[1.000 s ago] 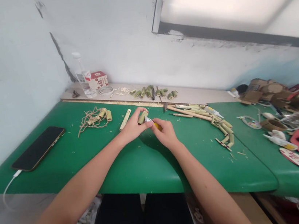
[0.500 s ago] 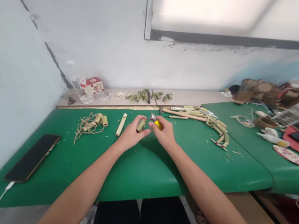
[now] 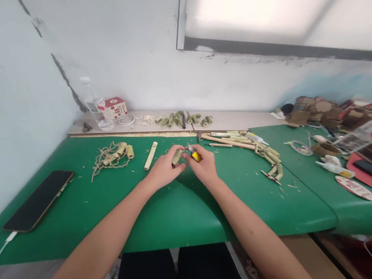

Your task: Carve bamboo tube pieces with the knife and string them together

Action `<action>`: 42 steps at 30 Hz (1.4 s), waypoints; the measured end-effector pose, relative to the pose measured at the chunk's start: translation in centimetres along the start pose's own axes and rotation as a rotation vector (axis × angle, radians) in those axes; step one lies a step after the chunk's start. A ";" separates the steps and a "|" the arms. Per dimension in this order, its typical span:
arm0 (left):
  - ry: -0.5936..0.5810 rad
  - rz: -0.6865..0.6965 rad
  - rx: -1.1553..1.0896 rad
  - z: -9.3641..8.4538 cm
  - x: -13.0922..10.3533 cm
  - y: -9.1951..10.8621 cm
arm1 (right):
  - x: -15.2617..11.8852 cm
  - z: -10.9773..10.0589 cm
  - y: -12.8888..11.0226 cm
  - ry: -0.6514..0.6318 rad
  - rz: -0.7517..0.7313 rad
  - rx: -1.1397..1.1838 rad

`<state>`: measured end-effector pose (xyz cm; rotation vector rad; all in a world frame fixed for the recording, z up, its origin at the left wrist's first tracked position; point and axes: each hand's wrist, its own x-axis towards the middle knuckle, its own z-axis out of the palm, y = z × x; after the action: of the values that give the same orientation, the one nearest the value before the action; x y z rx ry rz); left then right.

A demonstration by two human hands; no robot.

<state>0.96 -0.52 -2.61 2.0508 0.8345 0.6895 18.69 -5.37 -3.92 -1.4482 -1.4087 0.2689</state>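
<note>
- Front and centre over the green worktop point(image 3: 169, 224), the left hand point(image 3: 165, 167) has its grip clamped on a short bamboo piece point(image 3: 177, 158), thumb on the near side!
- Just beside it, at three o'clock, the right hand point(image 3: 205, 163) closes its grip on the yellow handle of a knife point(image 3: 196, 156), blade angled up towards eleven; whether the edge touches the bamboo, I can't tell.
- At nine o'clock from the hands, near the left one, lies a flat bamboo strip point(image 3: 150, 156); farther that way, tangled string point(image 3: 98, 162) with bamboo tubes point(image 3: 130, 152), and well beyond them a phone point(image 3: 39, 200) on its cable point(image 3: 0, 253).
- Out between two and three, long sticks point(image 3: 237, 143) bunch together; at three, a bamboo chain point(image 3: 274, 161).
- Up at twelve, green bamboo cuttings point(image 3: 171, 120) line the back ledge point(image 3: 235, 121), with a bottle point(image 3: 95, 108) at ten.
</note>
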 end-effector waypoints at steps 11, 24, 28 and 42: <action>-0.013 -0.048 0.098 0.1 -0.3 1.0 | -0.1 0.0 0.3 0.019 -0.006 0.001; -0.030 -0.007 0.314 0.0 -0.3 0.9 | -0.1 0.1 0.5 0.025 0.020 0.018; -0.041 -0.004 0.331 -0.2 -0.3 0.8 | 0.0 0.0 0.3 0.002 0.011 0.006; -0.022 0.000 0.288 -0.3 -0.3 0.8 | 0.2 -0.3 0.2 0.061 -0.026 -0.014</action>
<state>0.79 -0.96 -1.85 2.3095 0.9668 0.5713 19.09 -5.27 -3.82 -1.4372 -1.3814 0.1967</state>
